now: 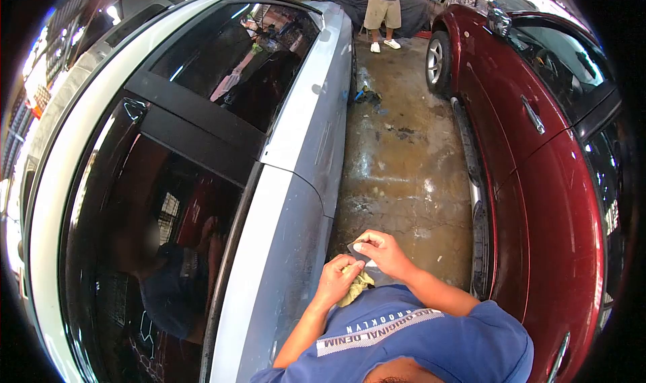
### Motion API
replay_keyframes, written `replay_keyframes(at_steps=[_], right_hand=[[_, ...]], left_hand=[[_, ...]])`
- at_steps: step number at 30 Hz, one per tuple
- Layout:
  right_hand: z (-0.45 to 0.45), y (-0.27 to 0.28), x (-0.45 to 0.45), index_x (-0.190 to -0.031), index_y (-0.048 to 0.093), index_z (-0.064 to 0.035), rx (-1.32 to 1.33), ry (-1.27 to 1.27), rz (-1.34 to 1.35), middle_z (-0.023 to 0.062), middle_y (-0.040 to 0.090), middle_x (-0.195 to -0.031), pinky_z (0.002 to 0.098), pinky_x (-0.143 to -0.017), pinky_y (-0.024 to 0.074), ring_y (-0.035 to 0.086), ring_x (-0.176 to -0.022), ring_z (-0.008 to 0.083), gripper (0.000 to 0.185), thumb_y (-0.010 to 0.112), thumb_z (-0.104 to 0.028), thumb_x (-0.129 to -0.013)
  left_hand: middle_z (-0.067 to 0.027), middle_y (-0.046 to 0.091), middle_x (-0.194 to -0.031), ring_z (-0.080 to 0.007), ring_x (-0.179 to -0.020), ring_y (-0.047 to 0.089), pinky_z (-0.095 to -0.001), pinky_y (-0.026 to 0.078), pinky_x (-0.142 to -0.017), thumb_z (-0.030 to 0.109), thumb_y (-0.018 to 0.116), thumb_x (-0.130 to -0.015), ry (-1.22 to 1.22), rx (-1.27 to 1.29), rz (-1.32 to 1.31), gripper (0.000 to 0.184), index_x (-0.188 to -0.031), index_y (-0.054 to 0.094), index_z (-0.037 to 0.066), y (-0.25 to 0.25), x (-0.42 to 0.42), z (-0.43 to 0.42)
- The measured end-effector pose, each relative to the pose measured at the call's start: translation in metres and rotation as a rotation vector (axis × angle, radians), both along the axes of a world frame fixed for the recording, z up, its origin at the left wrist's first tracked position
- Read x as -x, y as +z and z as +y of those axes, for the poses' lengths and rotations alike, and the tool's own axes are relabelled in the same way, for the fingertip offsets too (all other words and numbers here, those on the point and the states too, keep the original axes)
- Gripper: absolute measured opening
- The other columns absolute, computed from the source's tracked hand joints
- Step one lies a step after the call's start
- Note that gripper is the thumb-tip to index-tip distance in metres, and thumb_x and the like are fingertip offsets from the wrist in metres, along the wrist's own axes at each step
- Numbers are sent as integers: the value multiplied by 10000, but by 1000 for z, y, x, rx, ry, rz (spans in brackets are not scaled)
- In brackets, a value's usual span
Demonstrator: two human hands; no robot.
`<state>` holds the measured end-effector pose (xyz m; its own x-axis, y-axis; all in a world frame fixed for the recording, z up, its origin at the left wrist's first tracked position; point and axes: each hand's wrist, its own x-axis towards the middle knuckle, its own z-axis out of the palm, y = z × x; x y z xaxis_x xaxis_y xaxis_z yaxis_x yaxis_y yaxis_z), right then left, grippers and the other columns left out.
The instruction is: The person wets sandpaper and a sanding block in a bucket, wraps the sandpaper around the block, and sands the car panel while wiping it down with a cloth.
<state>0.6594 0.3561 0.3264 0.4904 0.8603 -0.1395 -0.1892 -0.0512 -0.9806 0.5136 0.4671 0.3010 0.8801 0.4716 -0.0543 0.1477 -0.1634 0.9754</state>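
Note:
Both hands are close together in front of my chest, in the gap between two cars. My right hand (382,252) pinches a small dark grey sheet (359,252) that looks like sandpaper. Just below it, my left hand (336,279) is closed, with a crumpled yellow cloth (358,289) hanging from it. Its fingertips also meet the lower edge of the grey sheet. To the left stands a white car (296,127) with dull grey, sanded-looking patches on its door panels.
A dark red car (538,201) is on the right, its black side step (479,242) low beside the wet, stained concrete floor (404,201). Dark scraps (369,97) lie on the floor farther ahead. A person (383,13) in shorts stands at the far end of the gap.

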Motion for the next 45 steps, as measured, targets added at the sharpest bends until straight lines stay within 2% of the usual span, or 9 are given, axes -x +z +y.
replay_keyframes(at_steps=[3,6,12,21,29,34,39,43,45], right_hand=[[4,-5,4,-1035,662,-4,-38,-48,4,-11,650,-932,241,-786,487,568,-881,51,116,625,-112,-1018],[8,-11,8,-1030,658,-2,-59,-116,-46,-19,638,-912,233,-758,472,549,-856,43,120,623,-116,-1020],[11,-16,9,-1021,655,-16,-73,-182,-37,-28,618,-932,228,-781,459,533,-879,44,94,625,-106,-1021],[16,-9,7,-1041,642,-8,-142,-227,-74,-29,621,-945,227,-795,479,547,-893,37,134,620,-141,-1034],[12,-17,8,-1042,642,-23,-169,-276,-57,-21,627,-961,237,-841,481,555,-920,45,87,630,-108,-1022],[8,-15,0,-1068,667,-21,-169,-230,-53,-10,630,-969,244,-832,484,569,-925,59,135,631,-145,-1026],[3,-15,6,-1098,686,-26,-113,-104,-345,27,622,-945,279,-819,498,599,-909,112,167,666,-150,-988],[-1,-2,-7,-1210,649,-40,-172,-25,-522,73,584,-1125,325,-853,508,607,-977,168,330,732,-173,-920],[-8,30,-30,-1354,535,-63,-241,-100,-730,147,496,-1316,403,-1033,464,523,-1240,281,610,811,-231,-837]], left_hand=[[-87,675,-852,-186,-802,641,-340,502,-741,187,759,-903,24,-127,-15,188,-906,724,2,3,-1,2],[-102,661,-826,-207,-783,636,-350,494,-725,188,748,-909,92,-49,-48,202,-871,712,-7,4,0,-2],[-106,670,-832,-218,-783,630,-348,499,-739,192,759,-903,-19,-150,12,204,-921,721,-8,2,3,1],[-77,670,-803,-135,-768,622,-322,500,-726,248,749,-926,12,19,58,245,-934,727,4,-2,6,-7],[-82,666,-792,-159,-724,613,-330,491,-690,205,762,-900,-18,-179,42,219,-867,710,-6,-11,5,2],[-22,677,-827,-113,-795,624,-306,523,-757,229,815,-868,-71,-7,125,390,-1150,685,-8,-3,1,4],[-114,698,-979,-155,-920,649,-329,518,-828,210,803,-872,-107,-80,72,391,-1132,669,-50,15,-10,6],[-120,664,-1186,-187,-1089,632,-348,501,-928,113,743,-894,-7,-110,-68,326,-1183,666,-16,-5,-19,12],[-100,602,-1324,-205,-1234,570,-364,454,-1051,57,722,-883,32,190,-178,571,-1415,517,21,7,-25,21]])
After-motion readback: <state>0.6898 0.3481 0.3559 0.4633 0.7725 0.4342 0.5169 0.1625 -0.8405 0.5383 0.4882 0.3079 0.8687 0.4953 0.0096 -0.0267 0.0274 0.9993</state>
